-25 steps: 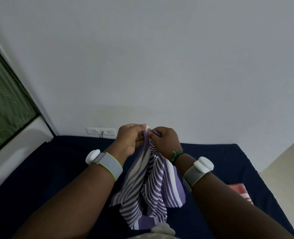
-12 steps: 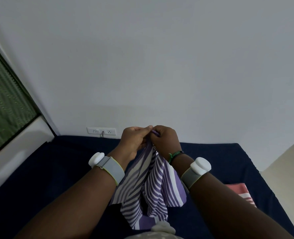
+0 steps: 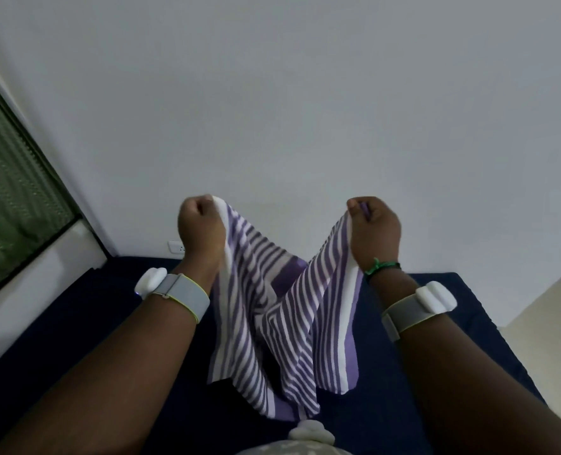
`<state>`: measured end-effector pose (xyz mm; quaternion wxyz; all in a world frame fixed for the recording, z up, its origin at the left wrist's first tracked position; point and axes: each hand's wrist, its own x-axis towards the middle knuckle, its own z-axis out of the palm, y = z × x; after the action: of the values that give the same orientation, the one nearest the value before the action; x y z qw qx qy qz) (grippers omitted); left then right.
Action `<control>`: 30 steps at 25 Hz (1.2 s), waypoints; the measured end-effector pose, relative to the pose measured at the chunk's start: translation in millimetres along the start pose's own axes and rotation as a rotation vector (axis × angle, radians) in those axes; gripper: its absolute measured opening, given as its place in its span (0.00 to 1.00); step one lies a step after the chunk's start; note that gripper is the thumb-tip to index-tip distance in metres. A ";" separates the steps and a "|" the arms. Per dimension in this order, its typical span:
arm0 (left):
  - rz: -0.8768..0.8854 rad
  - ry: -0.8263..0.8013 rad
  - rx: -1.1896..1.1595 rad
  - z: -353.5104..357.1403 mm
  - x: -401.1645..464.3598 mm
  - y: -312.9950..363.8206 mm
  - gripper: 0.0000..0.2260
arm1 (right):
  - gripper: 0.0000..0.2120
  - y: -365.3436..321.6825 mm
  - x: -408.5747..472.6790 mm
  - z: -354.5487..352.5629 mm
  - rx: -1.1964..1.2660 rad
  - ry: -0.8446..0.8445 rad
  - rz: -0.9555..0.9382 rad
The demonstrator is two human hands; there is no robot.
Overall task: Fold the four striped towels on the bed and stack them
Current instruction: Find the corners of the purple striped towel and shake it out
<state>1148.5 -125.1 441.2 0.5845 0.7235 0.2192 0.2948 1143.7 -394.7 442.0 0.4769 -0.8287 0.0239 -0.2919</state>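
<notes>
A purple-and-white striped towel [image 3: 282, 323] hangs in the air above the dark blue bed [image 3: 75, 339]. My left hand [image 3: 200, 228] grips one top corner of it in a fist. My right hand [image 3: 374, 228] grips the other top corner. The two hands are held apart at about the same height, and the cloth sags in a V between them with its lower edge loose near my body. No other towels show in this frame.
A plain white wall [image 3: 305, 110] rises behind the bed, with a socket strip [image 3: 175, 247] low on it. A window with green netting [image 3: 9, 198] and a white sill stands at the left. Pale floor [image 3: 555, 307] lies beyond the bed's right edge.
My hands were together at the towel's top edge; they have moved apart and upward, spreading the towel. A red striped towel at the right is out of view now.
</notes>
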 end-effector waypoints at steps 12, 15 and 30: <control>0.045 -0.073 0.239 -6.9 18.2 12.4 0.16 | 0.08 21.4 2.1 -11.0 -0.017 -0.013 0.195; -0.163 -0.237 0.212 3.8 3.9 -1.0 0.17 | 0.11 31.6 -7.0 -1.7 -0.018 -0.215 0.327; -0.421 -0.422 -0.217 14.2 -46.1 -24.3 0.07 | 0.20 30.3 -56.1 19.5 0.282 -0.240 0.578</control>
<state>1125.2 -160.4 407.6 0.7390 0.6409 0.2053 0.0322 1114.4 -378.2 384.5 0.6492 -0.7421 0.1608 -0.0454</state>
